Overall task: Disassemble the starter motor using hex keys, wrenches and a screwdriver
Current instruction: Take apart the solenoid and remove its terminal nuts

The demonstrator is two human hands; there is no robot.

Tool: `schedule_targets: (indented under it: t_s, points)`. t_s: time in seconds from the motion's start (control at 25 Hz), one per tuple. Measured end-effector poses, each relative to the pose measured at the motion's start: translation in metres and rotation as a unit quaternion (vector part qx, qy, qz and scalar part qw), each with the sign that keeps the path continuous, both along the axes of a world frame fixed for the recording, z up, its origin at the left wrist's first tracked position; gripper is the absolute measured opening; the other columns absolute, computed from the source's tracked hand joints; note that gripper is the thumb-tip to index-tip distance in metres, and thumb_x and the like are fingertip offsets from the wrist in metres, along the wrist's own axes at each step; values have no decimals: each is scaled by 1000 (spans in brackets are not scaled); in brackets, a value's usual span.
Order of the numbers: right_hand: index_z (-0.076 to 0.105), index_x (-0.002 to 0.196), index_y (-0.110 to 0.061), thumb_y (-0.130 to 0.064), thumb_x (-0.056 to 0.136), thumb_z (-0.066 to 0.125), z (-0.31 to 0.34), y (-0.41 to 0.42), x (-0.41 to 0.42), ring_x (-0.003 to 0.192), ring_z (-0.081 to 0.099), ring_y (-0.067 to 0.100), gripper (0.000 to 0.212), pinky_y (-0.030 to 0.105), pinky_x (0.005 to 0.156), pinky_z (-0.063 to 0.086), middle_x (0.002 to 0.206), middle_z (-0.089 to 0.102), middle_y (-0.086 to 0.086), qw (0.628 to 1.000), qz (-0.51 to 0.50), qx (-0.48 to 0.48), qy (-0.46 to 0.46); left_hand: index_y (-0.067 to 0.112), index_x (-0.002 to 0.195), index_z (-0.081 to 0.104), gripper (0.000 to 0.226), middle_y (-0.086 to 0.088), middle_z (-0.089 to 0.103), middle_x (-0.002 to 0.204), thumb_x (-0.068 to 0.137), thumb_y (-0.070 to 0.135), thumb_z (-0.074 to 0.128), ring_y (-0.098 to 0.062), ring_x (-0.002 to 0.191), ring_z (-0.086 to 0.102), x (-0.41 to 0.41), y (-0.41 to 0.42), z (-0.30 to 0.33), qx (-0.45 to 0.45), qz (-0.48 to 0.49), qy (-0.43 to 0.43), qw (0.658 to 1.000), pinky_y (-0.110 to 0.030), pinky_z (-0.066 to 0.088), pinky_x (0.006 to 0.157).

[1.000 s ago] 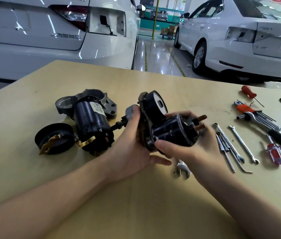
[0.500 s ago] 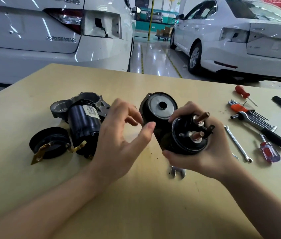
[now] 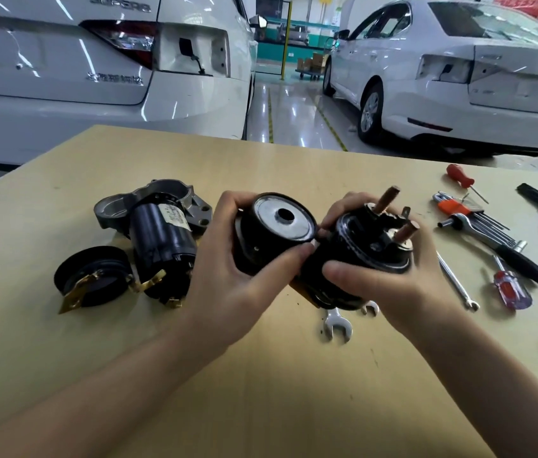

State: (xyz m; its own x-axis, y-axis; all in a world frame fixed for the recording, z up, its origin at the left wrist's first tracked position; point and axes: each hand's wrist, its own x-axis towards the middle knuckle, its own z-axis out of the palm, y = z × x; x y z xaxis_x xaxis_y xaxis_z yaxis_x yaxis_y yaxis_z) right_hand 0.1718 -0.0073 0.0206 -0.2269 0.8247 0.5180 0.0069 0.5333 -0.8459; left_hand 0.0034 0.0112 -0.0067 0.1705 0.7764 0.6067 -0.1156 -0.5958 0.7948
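Fingers of left hand (image 3: 244, 276) clamp the black housing (image 3: 271, 233); right hand (image 3: 390, 279) grips the terminal cap (image 3: 370, 249). Pull straight apart, without twisting.

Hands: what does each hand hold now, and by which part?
The left hand grips the black cylinder around its side wall. The right hand grips the terminal cap, with its copper studs, around its rim.
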Motion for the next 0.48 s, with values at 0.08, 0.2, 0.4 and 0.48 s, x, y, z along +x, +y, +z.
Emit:
schedule_targets:
  t_s: [0.08,0.2,0.4,0.48]
  points:
    - [66,82,-21,-17,59,74,0,0,-5,77,64,12,25,25,71,51,78,66,-3,999,-30,5,11,2,107,48,40,11,65,90,79,20,70,-6,84,64,2,-1,-2,21,15,-12,1000,-16,48,72]
    - [67,81,-24,-18,59,75,0,-3,-9,78,66,11,25,24,71,51,78,67,-4,999,-42,1,23,2,107,49,41,10,66,91,79,21,71,-7,85,65,3,-1,-4,16,21,-21,999,-17,49,72]
    - [69,83,-19,-23,53,76,-5,3,-12,78,67,20,31,35,70,55,79,66,3,975,-118,-134,129,16,104,52,43,8,67,89,76,39,74,-9,82,68,5,3,-1,-64,43,5,997,-23,53,63]
    - [67,82,-13,-16,55,73,-5,8,-10,68,64,18,27,34,59,53,75,62,5,950,-125,-221,179,24,100,55,42,6,67,81,75,56,65,-9,72,67,-1,10,0,-130,1,48,990,-26,53,56]
